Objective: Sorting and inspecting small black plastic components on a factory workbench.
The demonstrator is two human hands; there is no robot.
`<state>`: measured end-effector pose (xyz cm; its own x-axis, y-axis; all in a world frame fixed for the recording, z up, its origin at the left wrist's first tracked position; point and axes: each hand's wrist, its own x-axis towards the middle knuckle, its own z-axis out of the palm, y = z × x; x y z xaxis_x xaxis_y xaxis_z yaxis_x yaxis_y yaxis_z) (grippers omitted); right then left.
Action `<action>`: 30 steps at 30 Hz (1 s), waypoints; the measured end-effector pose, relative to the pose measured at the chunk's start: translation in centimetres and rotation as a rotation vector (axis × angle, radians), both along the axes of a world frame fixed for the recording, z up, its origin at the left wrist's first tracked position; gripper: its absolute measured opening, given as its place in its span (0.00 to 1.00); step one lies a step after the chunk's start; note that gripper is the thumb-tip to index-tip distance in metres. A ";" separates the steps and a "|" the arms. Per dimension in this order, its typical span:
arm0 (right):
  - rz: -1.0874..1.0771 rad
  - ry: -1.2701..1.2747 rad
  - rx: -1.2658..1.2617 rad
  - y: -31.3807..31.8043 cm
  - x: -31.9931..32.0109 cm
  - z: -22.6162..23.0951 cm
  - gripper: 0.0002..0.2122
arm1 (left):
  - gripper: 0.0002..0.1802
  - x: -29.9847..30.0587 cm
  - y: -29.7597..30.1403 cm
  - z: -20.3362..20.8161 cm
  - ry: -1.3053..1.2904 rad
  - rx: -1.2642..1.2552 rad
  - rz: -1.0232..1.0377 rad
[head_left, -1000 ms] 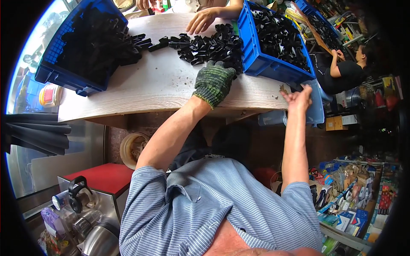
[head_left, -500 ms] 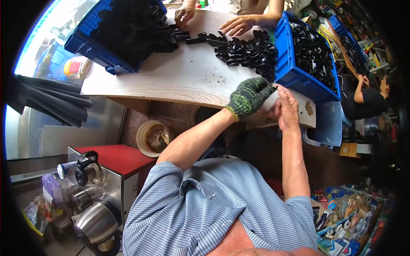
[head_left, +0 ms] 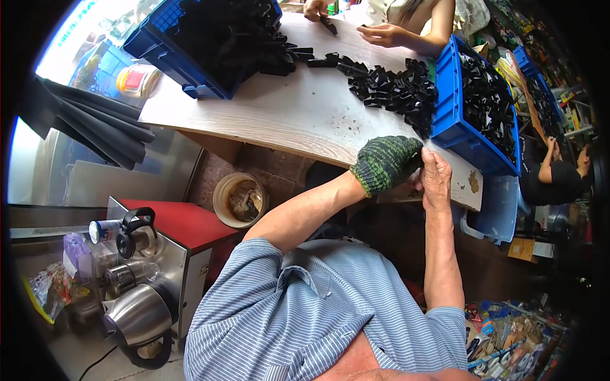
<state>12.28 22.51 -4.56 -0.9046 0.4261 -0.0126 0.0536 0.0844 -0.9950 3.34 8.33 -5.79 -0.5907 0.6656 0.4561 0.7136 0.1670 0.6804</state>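
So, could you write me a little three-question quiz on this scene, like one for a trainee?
1. Which of the wearer's hands has the green-and-black knitted glove on?
2. True or false: the blue crate toward the right end of the table holds black pieces.
3. Where does the pale bucket stand?
A) On the table
B) On the floor
C) Inside a crate

Key:
1. The left hand; the right hand is bare.
2. True.
3. B.

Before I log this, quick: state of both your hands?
Left hand, in green-and-black knit glove: curled, hold cannot be told.
Bare right hand: curled, hold cannot be told.
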 end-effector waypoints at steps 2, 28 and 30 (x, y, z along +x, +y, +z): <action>-0.040 0.021 -0.093 0.2 0.4 -0.3 0.19 | 0.17 0.1 -1.8 0.9 0.183 -0.029 0.143; -0.219 0.010 -0.207 -0.1 -0.3 -0.4 0.18 | 0.17 -15.8 -17.0 0.3 0.608 -0.432 0.549; -0.216 0.012 -0.213 -0.2 -0.4 -0.4 0.18 | 0.16 -16.4 -17.0 -0.3 0.544 -0.340 0.489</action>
